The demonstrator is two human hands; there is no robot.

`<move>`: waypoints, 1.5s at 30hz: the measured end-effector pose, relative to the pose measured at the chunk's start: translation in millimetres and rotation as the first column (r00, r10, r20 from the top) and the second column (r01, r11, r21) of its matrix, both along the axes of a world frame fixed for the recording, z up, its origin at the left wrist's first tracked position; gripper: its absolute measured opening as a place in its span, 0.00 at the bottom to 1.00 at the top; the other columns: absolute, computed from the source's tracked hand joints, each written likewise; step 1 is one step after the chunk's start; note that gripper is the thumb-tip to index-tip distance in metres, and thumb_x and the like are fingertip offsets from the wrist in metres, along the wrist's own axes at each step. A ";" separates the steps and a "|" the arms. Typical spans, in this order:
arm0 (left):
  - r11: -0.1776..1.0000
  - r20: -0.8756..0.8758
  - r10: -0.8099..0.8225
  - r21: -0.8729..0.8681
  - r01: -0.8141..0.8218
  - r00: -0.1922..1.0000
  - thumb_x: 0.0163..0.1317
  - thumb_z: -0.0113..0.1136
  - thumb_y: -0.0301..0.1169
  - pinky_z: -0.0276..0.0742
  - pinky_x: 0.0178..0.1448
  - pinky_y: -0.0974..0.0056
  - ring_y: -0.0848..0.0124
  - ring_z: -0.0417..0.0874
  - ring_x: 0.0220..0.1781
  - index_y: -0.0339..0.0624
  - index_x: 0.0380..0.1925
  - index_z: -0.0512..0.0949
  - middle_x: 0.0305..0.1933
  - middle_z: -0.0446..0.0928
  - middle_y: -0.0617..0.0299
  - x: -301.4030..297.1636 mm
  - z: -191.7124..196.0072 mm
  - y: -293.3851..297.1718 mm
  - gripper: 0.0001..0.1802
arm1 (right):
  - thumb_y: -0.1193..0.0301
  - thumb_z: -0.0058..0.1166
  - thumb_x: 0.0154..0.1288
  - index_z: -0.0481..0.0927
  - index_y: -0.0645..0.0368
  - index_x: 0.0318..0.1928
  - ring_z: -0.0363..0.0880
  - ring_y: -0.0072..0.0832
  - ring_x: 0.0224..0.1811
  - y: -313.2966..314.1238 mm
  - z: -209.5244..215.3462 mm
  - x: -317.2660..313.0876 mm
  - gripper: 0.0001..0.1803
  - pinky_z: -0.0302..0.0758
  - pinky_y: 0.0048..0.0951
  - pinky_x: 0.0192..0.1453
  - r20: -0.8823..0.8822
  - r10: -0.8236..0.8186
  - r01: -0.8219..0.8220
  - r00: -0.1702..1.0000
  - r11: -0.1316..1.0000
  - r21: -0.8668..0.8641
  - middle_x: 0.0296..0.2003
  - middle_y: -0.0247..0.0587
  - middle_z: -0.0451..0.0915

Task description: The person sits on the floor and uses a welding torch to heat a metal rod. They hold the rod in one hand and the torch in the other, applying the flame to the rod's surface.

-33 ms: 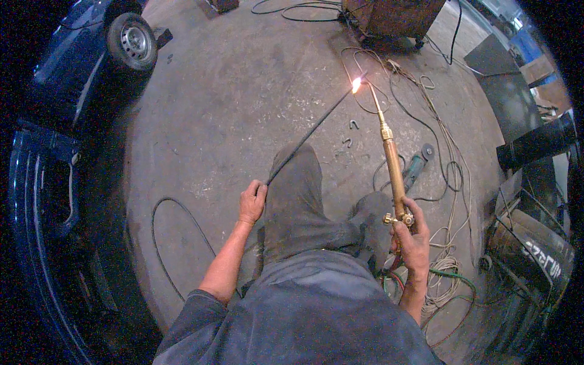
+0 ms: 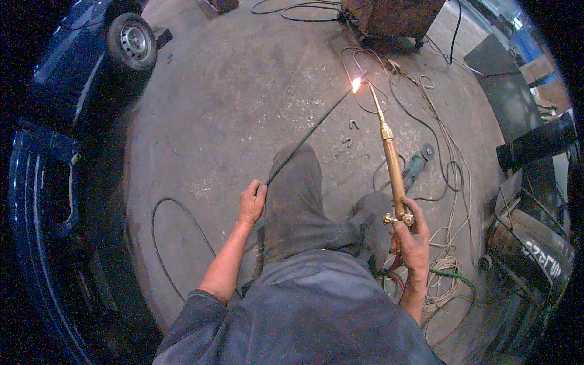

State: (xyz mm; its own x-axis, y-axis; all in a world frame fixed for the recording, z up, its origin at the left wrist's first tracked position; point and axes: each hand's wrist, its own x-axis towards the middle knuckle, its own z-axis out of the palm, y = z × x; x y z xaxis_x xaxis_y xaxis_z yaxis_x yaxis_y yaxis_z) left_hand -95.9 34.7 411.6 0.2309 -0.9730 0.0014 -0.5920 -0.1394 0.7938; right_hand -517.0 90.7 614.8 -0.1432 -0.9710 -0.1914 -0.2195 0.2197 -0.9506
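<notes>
Left hand (image 2: 252,202) gripped one thin dark metal rod (image 2: 310,134); right hand (image 2: 411,238) clamped one long brass torch (image 2: 393,167), flame lit

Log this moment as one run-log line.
left hand: grips thin metal rod | right hand: grips brass torch | flame: at rod tip

A vehicle repair workshop: stained concrete floor (image 2: 231,109), parked blue car (image 2: 67,91), tangled cables (image 2: 426,121), lit brass torch (image 2: 392,161)

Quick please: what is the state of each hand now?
Left hand: closed on a thin metal rod.
Right hand: closed on a brass torch, lit.
</notes>
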 end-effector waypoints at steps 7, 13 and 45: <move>1.000 -0.012 -0.003 -0.026 0.002 1.000 0.71 0.59 0.42 0.78 0.44 0.49 0.37 0.82 0.44 0.40 0.42 0.77 0.37 0.80 0.42 -2.0 2.9 -1.7 0.15 | 0.70 0.60 0.68 0.73 0.54 0.70 0.72 0.17 0.29 -4.0 18.5 11.3 0.30 0.70 0.22 0.31 0.033 -0.001 -0.001 0.999 0.997 0.072 0.39 0.32 0.79; 0.998 -0.003 -0.003 -0.062 0.003 1.000 0.71 0.58 0.42 0.78 0.44 0.49 0.37 0.82 0.43 0.40 0.41 0.77 0.37 0.80 0.42 -0.1 -7.0 -3.5 0.15 | 0.69 0.61 0.68 0.72 0.53 0.71 0.71 0.16 0.28 -5.4 11.9 9.3 0.31 0.69 0.21 0.30 0.056 -0.003 0.001 0.998 0.999 0.035 0.39 0.31 0.78; 0.998 0.012 -0.003 -0.063 0.004 1.000 0.69 0.62 0.39 0.77 0.40 0.53 0.48 0.83 0.33 0.39 0.38 0.77 0.31 0.78 0.46 1.5 -10.5 -2.3 0.14 | 0.74 0.60 0.68 0.72 0.53 0.71 0.71 0.15 0.29 -6.9 3.8 7.0 0.30 0.69 0.20 0.30 0.031 0.001 -0.001 1.000 1.000 0.002 0.37 0.28 0.77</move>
State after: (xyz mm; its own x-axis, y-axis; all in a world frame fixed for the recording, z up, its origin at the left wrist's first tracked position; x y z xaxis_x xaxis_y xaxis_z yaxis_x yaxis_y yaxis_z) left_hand -94.4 32.4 401.1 0.2273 -0.9716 0.0654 -0.6020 -0.0874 0.7937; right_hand -510.0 83.8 618.7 -0.1360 -0.9708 -0.1974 -0.1905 0.2211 -0.9565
